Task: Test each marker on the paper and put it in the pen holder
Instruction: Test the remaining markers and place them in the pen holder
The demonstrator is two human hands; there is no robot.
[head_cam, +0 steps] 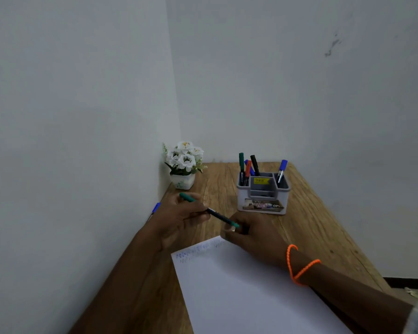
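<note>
A green marker (209, 210) was gripped by the left hand (179, 219) and pinched at its 4 o'clock end by the right hand (253, 233). On the pen holder (262, 192), at 1 o'clock, only "OP" could be read; the yellow sticker was illegible.

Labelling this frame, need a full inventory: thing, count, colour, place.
table: one, brown wood, set in the wall corner
paper: one sheet, white, near edge of table, blue scribbles at its far edge
pen holder: one, grey, far right of table
markers in holder: five, two blue, one green, one orange, one black, standing upright
green marker: one, held between both hands above the table
blue marker: one, partly hidden at the table's left edge by the wall
flower pot: one, white flowers, far left corner
bracelet: one, orange, right wrist
left hand: grips the green marker's barrel
right hand: pinches the marker's near end
</note>
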